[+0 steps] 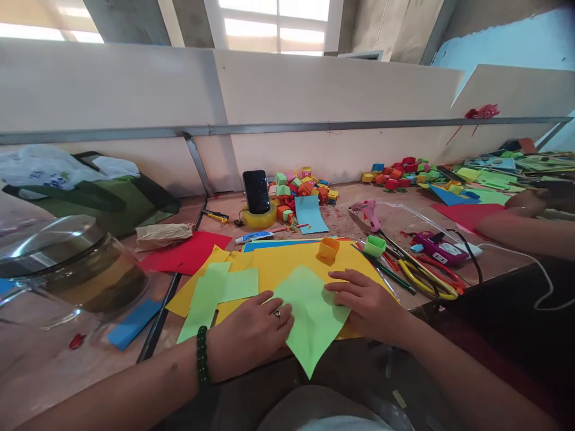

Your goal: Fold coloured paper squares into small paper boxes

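A light green square sheet of paper (309, 311) with creases lies turned like a diamond on a yellow sheet (274, 257), its near corner jutting past the table's front edge. My left hand (254, 329), with a ring and a dark green bead bracelet, rests its fingers on the sheet's left corner. On the right corner lie the outstretched fingers of my right hand (359, 299). Both hands are open, though the thumbs are mostly hidden. Beyond the sheet stands a small folded orange paper box (329, 250). Cut light green pieces (240, 284) lie left of it.
A glass teapot (108, 275) stands at the left. A phone (256, 191) leans upright on a tape roll (259, 218). Folded paper cubes (305, 188) are heaped behind. Pliers (426, 278), a pink glue gun (369, 214) and cables lie right, near another person's arm (525, 224).
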`<state>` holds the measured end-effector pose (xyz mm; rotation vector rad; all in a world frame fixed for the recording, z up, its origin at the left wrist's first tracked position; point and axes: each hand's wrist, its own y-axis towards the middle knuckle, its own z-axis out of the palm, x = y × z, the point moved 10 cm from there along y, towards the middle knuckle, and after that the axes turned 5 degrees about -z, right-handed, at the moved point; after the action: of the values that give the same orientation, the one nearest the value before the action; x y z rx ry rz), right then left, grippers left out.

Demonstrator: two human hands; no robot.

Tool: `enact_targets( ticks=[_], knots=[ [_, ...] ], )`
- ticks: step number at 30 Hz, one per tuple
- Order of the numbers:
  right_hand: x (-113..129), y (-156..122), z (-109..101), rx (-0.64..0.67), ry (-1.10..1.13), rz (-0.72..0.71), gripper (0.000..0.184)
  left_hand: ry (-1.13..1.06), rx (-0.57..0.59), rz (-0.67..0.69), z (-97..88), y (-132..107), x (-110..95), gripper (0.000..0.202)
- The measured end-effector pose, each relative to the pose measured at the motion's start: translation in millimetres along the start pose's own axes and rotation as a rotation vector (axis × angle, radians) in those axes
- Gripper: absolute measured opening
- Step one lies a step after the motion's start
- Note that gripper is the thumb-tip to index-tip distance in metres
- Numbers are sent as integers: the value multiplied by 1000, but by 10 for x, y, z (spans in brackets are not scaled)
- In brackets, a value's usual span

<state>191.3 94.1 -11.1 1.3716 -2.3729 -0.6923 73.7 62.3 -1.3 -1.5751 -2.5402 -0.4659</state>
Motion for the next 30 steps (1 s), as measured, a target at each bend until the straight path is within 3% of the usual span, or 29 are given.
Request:
enact_targets(
  ticks=[5,9,12,14,16,22,26,30],
  knots=[
    [74,-63,-151,36,-176,158,37,-202,77,-111,134,37,114,8],
    [268,47,-137,77,9,193,40,-383,131,-346,244,90,380,19],
    [56,30,27,130,110,433,37,-514,174,-551,358,115,616,27],
    [-170,-44,130,157,125,627,37,-617,166,-635,421,136,736,30],
    [-316,-86,210,209,129,730,34,-711,157,-686,493,156,820,31],
    [-418,42,94,241,45,780,49,-852,87,-724,580,174,868,21],
    [-496,29,208,337,180,906,45,-858,-3,-660,491,137,771,20],
    [-484,79,289,250,390,828,35,-832,-60,-613,436,76,708,20]
  ],
)
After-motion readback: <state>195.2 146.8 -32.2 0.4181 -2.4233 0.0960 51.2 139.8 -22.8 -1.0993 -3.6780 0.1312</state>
